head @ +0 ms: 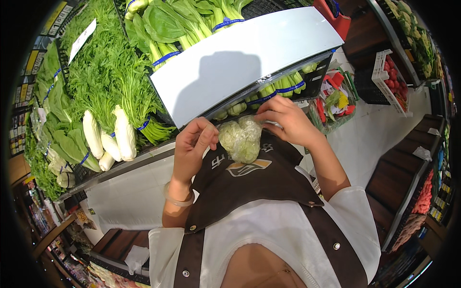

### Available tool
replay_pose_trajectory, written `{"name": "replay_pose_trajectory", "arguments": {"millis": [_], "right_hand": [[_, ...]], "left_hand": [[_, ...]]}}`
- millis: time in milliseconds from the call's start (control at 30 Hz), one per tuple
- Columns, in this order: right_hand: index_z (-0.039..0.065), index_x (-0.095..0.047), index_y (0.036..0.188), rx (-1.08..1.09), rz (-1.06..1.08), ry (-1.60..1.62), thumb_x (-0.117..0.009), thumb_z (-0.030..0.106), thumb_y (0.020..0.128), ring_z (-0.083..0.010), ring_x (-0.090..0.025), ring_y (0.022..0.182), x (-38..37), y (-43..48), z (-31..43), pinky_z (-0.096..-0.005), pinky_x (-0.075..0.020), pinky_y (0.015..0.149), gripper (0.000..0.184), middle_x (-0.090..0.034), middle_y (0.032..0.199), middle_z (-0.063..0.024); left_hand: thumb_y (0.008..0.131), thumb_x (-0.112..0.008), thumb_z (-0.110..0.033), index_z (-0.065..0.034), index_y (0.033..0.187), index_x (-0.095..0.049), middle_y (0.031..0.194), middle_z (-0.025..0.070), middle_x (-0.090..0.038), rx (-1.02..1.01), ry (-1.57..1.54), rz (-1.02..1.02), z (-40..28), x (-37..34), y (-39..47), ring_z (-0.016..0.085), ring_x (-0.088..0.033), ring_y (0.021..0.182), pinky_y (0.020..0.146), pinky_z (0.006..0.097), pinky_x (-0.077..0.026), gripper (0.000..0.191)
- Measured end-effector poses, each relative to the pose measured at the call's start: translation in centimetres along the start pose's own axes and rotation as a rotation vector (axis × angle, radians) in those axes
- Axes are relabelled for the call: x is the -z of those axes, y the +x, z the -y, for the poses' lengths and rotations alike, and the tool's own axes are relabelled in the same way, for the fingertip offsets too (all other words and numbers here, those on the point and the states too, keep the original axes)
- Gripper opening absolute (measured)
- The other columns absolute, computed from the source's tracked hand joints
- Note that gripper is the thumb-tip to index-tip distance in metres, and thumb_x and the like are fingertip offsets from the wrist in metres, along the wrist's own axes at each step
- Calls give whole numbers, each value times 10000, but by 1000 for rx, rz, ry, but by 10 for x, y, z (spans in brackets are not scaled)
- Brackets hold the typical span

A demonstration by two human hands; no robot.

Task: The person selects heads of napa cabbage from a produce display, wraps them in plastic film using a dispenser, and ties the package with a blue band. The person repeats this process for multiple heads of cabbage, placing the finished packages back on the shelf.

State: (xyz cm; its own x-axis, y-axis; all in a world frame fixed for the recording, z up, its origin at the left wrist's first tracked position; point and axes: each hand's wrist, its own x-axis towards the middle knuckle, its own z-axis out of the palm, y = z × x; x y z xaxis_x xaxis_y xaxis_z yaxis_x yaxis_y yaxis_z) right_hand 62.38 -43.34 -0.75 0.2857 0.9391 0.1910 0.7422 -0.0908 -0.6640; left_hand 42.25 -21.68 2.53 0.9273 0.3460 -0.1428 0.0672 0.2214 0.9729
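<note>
A pale green vegetable head (240, 140), wrapped in shiny clear plastic film, is in front of my apron, between my two hands. The wrap blurs which vegetable it is. My left hand (196, 140) is at its left edge with curled fingers and the thumb pressed near the index finger; whether it grips film is hidden. From the upper right, my right hand (282, 120) bends its fingers onto the film, and a whitish fold of film (274, 124) shows under them. Just beyond my hands is a white board (284, 39) crossed by a dark shadow.
Bundled leafy greens (162, 57) lie behind the board, celery-like stalks (282, 86) in a black crate below it. Feathery greens (104, 72) and white-stemmed cabbages (124, 135) fill the left shelf. At right stand a lined basket of scraps (333, 99) and a white crate (383, 75) holding red produce.
</note>
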Motion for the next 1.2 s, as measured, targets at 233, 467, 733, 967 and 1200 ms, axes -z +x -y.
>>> {"name": "replay_pose_trajectory", "arguments": {"millis": [233,467,733,967,1200], "right_hand": [[74,-700,946,149,-50,-104,-773,7,710,-268,-624,1029,-9,5,1,-398,-501,923,256,-687,1058,-32],[89,-692,891,57,-336,22,-776,18,731,-259,-660,893,7,17,-4,-381,-518,778,194,-697,945,-28],[84,-686,929,229,-54,-133,-780,80,698,-250,-602,1033,-8,13,-1,-405,-480,947,250,-679,1055,-22],[72,-694,961,160,-74,-41,-758,68,710,-277,-608,1039,-9,16,-2,-402,-481,964,259,-680,1096,-36],[107,-680,945,223,66,-46,-757,88,763,-241,-604,974,-5,25,-6,-383,-474,851,198,-666,1038,-3]], "left_hand": [[1083,-595,-229,-18,981,-630,835,6,-601,26,-23,-34,6,-1,1,80,-556,749,694,231,-462,236],[1080,-602,-233,-20,984,-633,839,0,-603,68,23,-53,10,-8,1,72,-544,745,711,228,-461,235],[1097,-558,-263,-45,982,-637,828,-17,-609,55,104,-57,8,-13,4,50,-540,726,655,199,-390,258],[1100,-551,-269,-48,984,-639,830,-20,-610,64,101,-52,9,-13,4,48,-546,729,653,198,-386,265],[1082,-601,-238,-15,998,-637,872,1,-615,84,45,-35,11,-10,2,69,-553,769,724,218,-469,241]]}}
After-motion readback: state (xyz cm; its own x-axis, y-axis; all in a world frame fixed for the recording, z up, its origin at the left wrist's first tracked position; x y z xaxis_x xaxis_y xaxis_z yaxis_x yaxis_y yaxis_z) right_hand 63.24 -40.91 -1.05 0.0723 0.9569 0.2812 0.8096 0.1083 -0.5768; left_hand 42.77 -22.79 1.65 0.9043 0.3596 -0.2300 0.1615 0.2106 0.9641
